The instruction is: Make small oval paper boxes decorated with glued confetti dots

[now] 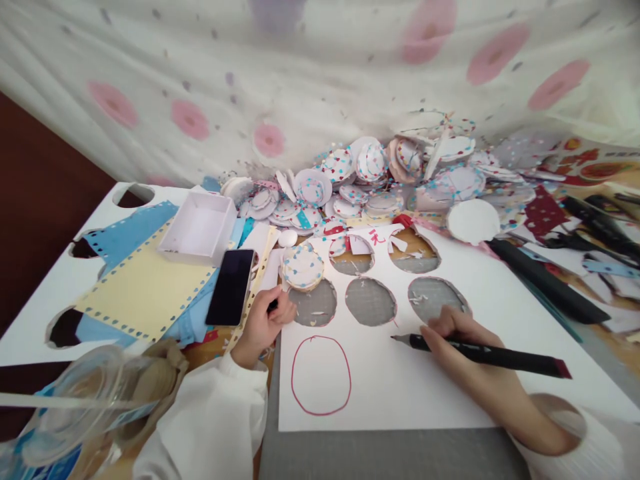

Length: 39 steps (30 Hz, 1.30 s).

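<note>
The right hand point(453, 333) grips a marker point(480, 353) above the white sheet point(400, 393), while the left hand point(263, 323), curled, pins the sheet's left edge. If that hand slips, the next red circle point(321, 375) could smear.

Bare room lay on the white paper sheet point(400, 393) right of the red drawn circle point(321, 375). A heap of dotted paper discs point(370, 180) blocked the far side; a black phone point(231, 287) and white cardboard box point(200, 228) crowded the left.
</note>
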Available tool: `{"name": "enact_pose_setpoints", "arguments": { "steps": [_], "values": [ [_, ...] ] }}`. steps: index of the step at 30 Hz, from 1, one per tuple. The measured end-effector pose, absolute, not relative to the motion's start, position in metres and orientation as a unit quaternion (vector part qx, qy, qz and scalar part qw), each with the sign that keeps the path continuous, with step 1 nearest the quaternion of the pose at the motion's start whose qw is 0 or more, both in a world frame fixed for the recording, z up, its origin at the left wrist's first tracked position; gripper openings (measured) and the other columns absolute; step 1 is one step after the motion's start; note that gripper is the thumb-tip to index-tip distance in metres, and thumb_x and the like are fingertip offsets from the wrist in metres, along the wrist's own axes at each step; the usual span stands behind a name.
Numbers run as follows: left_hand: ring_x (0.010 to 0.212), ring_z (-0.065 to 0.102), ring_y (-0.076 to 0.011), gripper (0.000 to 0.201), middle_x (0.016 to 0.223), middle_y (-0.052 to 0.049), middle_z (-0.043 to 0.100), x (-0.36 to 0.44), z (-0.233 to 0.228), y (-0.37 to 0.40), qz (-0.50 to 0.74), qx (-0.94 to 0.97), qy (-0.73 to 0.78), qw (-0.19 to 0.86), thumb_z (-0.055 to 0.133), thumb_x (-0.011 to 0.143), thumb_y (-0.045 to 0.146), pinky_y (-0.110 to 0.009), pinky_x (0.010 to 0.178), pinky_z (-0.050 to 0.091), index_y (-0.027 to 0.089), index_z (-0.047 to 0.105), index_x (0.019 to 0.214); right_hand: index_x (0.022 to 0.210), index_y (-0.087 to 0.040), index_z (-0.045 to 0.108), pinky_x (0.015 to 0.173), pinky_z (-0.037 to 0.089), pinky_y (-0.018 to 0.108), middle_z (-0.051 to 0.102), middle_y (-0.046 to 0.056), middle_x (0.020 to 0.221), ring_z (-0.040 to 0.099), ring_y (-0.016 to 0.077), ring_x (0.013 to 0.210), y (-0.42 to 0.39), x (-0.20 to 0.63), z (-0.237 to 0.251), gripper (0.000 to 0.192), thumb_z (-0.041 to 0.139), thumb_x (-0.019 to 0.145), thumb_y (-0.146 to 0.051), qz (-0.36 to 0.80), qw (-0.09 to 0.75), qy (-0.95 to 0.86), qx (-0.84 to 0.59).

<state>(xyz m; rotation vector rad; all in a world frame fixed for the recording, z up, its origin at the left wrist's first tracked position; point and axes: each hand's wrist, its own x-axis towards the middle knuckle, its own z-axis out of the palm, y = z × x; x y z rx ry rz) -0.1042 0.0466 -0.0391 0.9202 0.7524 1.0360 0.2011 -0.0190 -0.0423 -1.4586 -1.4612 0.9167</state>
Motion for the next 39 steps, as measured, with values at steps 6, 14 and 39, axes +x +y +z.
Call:
{"name": "enact_pose_setpoints", "arguments": {
  "steps": [6,14,39],
  "values": [
    [0.037,0.019,-0.0066,0.057,0.038,0.007,0.017,-0.105,-0.040,0.047,0.463,0.411,0.336,0.710,0.051,0.088,0.043,-0.028,0.045,0.015,0.018,0.025,0.044,0.065,-0.024,0.037,0.051,0.031,0.026,0.041,-0.005,0.060,0.040,0.0129,0.056,-0.023,0.203,-0.039,0.030,0.058,0.085,-0.032,0.344,0.437,-0.570,-0.605],
    [0.036,0.019,-0.0067,0.057,0.038,0.007,0.018,-0.104,-0.038,0.047,0.465,0.415,0.337,0.706,0.050,0.089,0.042,-0.028,0.045,0.015,0.019,0.025,0.043,0.065,-0.024,0.037,0.051,0.028,0.028,0.039,-0.005,0.060,0.038,0.0133,0.055,-0.025,0.202,-0.035,0.029,0.056,0.086,-0.030,0.294,0.431,-0.590,-0.616],
    [0.036,0.020,-0.0063,0.058,0.038,0.007,0.017,-0.098,-0.035,0.048,0.463,0.432,0.354,0.688,0.055,0.085,0.046,-0.028,0.046,0.013,0.020,0.025,0.043,0.073,-0.025,0.036,0.057,0.038,0.026,0.045,-0.003,0.068,0.045,0.0136,0.060,-0.030,0.185,-0.030,0.027,0.050,0.093,-0.035,0.312,0.315,-0.687,-0.576]
  ]
}}
